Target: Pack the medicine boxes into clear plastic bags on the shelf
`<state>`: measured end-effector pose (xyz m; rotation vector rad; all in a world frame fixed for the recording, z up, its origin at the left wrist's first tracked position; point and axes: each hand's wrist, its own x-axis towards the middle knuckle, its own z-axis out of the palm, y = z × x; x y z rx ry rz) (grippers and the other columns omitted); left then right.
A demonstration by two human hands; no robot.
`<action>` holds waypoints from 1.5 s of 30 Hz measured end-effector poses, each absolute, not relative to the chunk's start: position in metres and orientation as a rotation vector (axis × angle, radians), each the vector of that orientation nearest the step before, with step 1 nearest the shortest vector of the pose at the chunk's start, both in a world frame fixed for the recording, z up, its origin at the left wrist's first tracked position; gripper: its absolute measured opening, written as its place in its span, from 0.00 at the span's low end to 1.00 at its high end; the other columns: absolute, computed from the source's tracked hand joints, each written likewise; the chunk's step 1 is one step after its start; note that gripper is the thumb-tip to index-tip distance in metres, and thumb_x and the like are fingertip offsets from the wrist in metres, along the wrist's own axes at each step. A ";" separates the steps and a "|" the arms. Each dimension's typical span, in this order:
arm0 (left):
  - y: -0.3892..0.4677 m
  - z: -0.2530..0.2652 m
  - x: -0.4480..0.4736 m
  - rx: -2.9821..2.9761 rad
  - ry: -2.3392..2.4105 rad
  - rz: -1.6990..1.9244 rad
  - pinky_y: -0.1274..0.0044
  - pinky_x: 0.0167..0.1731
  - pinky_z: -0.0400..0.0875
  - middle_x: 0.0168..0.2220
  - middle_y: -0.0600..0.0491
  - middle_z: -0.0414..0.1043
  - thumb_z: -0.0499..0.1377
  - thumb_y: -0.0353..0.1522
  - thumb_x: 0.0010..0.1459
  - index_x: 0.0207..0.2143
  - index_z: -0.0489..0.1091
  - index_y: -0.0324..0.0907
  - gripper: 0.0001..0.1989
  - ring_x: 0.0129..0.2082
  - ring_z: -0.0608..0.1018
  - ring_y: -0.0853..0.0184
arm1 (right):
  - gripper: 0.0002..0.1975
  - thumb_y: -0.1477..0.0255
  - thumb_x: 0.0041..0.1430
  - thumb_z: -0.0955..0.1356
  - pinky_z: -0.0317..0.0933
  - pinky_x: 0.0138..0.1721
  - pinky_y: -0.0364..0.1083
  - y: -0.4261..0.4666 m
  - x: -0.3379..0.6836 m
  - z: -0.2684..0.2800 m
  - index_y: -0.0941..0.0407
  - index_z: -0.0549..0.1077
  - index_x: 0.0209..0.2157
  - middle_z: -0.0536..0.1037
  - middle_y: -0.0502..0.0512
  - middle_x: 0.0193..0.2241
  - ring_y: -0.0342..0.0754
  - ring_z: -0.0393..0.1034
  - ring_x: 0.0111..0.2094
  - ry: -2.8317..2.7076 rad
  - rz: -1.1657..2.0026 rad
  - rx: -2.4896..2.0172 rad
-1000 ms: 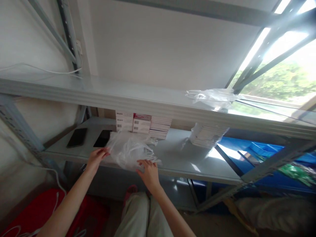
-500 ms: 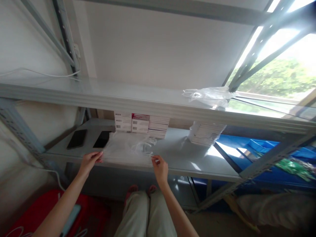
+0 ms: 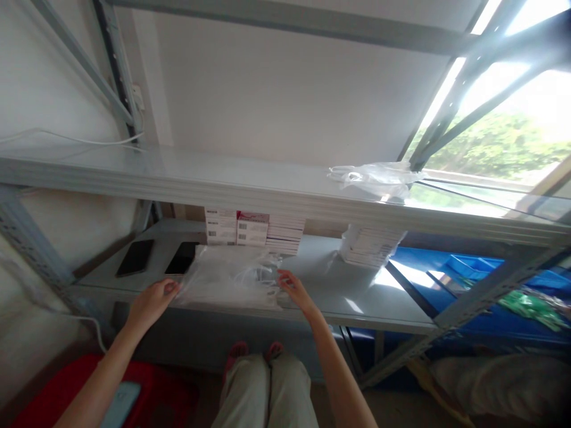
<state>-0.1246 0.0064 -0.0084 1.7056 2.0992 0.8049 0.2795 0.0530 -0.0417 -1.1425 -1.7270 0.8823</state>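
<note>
A clear plastic bag point(image 3: 227, 279) with loop handles lies spread along the front of the middle shelf. At its left end, my left hand point(image 3: 154, 300) is closed in a pinch on the bag's edge. My right hand point(image 3: 297, 291) is at the handle end on the right, its fingers closed on the thin plastic; the exact fingertip contact is blurred. Behind the bag stand stacked white boxes point(image 3: 252, 229), one with a pink-red top. Two dark phones point(image 3: 136, 257) lie flat to the left, the nearer one point(image 3: 182, 257) beside the bag's left end.
Another plastic bag point(image 3: 377, 178) rests on the upper shelf point(image 3: 200, 172). A plastic-wrapped stack point(image 3: 370, 244) stands right on the middle shelf point(image 3: 325, 291). Blue bins point(image 3: 473, 267) hold green packets at right. Something red point(image 3: 156, 386) sits on the floor at lower left.
My left hand has moved slightly left and down, drawing the bag's left edge with it. My right hand has shifted up and a little right along the handle end.
</note>
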 end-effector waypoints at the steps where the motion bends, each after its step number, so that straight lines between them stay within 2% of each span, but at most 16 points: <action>1: 0.013 -0.001 -0.119 1.824 2.237 0.753 0.71 0.31 0.69 0.35 0.47 0.76 0.52 0.45 0.55 0.37 0.72 0.43 0.18 0.32 0.78 0.57 | 0.18 0.64 0.53 0.66 0.64 0.39 0.47 0.066 0.278 -0.037 0.56 0.71 0.45 0.75 0.54 0.37 0.45 0.69 0.34 -1.723 0.859 -1.165; 5: 0.060 0.023 -0.091 2.061 2.362 0.661 0.74 0.34 0.66 0.36 0.47 0.76 0.48 0.42 0.60 0.39 0.71 0.42 0.17 0.38 0.77 0.58 | 0.15 0.68 0.54 0.66 0.64 0.40 0.47 0.110 0.267 -0.017 0.55 0.72 0.44 0.77 0.54 0.37 0.45 0.71 0.35 -1.893 0.871 -1.216; 9: 0.112 0.017 -0.077 2.029 2.318 0.592 0.75 0.35 0.66 0.40 0.43 0.76 0.47 0.44 0.60 0.39 0.73 0.39 0.21 0.42 0.76 0.57 | 0.23 0.72 0.44 0.73 0.62 0.43 0.48 0.123 0.256 -0.014 0.53 0.73 0.45 0.77 0.53 0.40 0.49 0.71 0.40 -2.121 0.556 -1.409; 10: 0.122 0.013 -0.077 1.983 2.301 0.586 0.75 0.34 0.66 0.39 0.43 0.76 0.48 0.44 0.60 0.39 0.73 0.39 0.21 0.41 0.76 0.56 | 0.21 0.72 0.44 0.73 0.61 0.44 0.48 0.123 0.253 -0.015 0.52 0.74 0.44 0.77 0.51 0.39 0.49 0.71 0.40 -2.184 0.466 -1.444; 13: 0.139 -0.002 -0.083 1.879 2.240 0.645 0.76 0.31 0.66 0.37 0.45 0.77 0.52 0.42 0.56 0.37 0.74 0.40 0.17 0.40 0.77 0.56 | 0.10 0.71 0.54 0.68 0.60 0.43 0.45 0.120 0.246 -0.018 0.51 0.76 0.39 0.78 0.50 0.36 0.47 0.72 0.40 -2.255 0.277 -1.508; 16: 0.146 -0.015 -0.088 1.838 2.174 0.829 0.77 0.32 0.66 0.37 0.47 0.77 0.55 0.39 0.54 0.35 0.74 0.41 0.14 0.39 0.78 0.58 | 0.10 0.72 0.60 0.63 0.60 0.42 0.43 0.118 0.243 -0.018 0.53 0.77 0.36 0.78 0.53 0.35 0.47 0.71 0.41 -2.178 0.166 -1.560; 22: 0.150 -0.029 -0.091 1.714 2.105 1.203 0.76 0.35 0.68 0.36 0.45 0.76 0.51 0.38 0.57 0.39 0.69 0.39 0.14 0.37 0.78 0.60 | 0.10 0.71 0.61 0.62 0.61 0.44 0.46 0.121 0.240 -0.020 0.55 0.75 0.36 0.75 0.56 0.41 0.49 0.67 0.45 -1.923 0.014 -1.534; 25: 0.147 -0.027 -0.088 1.668 2.126 1.213 0.76 0.31 0.68 0.32 0.47 0.76 0.46 0.37 0.62 0.44 0.65 0.39 0.15 0.32 0.79 0.61 | 0.09 0.71 0.60 0.62 0.63 0.43 0.47 0.131 0.235 -0.024 0.56 0.73 0.35 0.75 0.57 0.40 0.48 0.69 0.41 -1.792 0.180 -1.463; 29: 0.140 -0.020 -0.087 1.810 2.291 1.074 0.74 0.31 0.67 0.34 0.43 0.75 0.42 0.36 0.65 0.48 0.63 0.37 0.17 0.33 0.78 0.58 | 0.10 0.66 0.56 0.64 0.64 0.27 0.42 0.151 0.230 -0.030 0.58 0.72 0.30 0.76 0.52 0.25 0.42 0.69 0.22 -1.484 0.826 -1.385; 31: 0.138 -0.018 -0.088 1.909 2.350 0.944 0.73 0.32 0.66 0.35 0.41 0.75 0.40 0.36 0.65 0.49 0.63 0.37 0.18 0.34 0.78 0.57 | 0.12 0.62 0.53 0.65 0.62 0.22 0.40 0.160 0.228 -0.029 0.58 0.72 0.28 0.76 0.52 0.23 0.42 0.68 0.20 -1.371 0.964 -1.365; 34: 0.136 -0.018 -0.090 2.031 2.358 0.782 0.73 0.32 0.66 0.34 0.43 0.76 0.40 0.37 0.66 0.50 0.63 0.38 0.19 0.34 0.78 0.58 | 0.15 0.59 0.52 0.66 0.63 0.21 0.42 0.171 0.223 -0.025 0.58 0.72 0.29 0.75 0.54 0.23 0.45 0.70 0.21 -1.320 0.972 -1.361; 38: 0.134 -0.017 -0.087 2.072 2.399 0.713 0.75 0.30 0.65 0.33 0.45 0.76 0.40 0.39 0.66 0.51 0.63 0.39 0.20 0.33 0.78 0.58 | 0.15 0.61 0.56 0.63 0.66 0.25 0.44 0.169 0.212 -0.019 0.54 0.70 0.40 0.76 0.54 0.29 0.46 0.73 0.26 -1.327 0.932 -1.370; 41: 0.134 -0.015 -0.087 2.071 2.361 0.672 0.76 0.30 0.65 0.33 0.47 0.76 0.42 0.38 0.65 0.51 0.62 0.40 0.19 0.34 0.79 0.59 | 0.16 0.62 0.57 0.61 0.67 0.32 0.48 0.144 0.210 -0.020 0.53 0.67 0.45 0.75 0.54 0.36 0.47 0.73 0.32 -1.505 0.695 -1.464; 45: 0.138 -0.016 -0.092 2.001 2.257 0.760 0.77 0.30 0.65 0.29 0.50 0.77 0.44 0.38 0.64 0.49 0.63 0.41 0.17 0.34 0.79 0.61 | 0.25 0.58 0.53 0.66 0.64 0.42 0.53 0.082 0.216 -0.022 0.54 0.64 0.51 0.68 0.61 0.50 0.55 0.68 0.47 -1.788 0.285 -1.513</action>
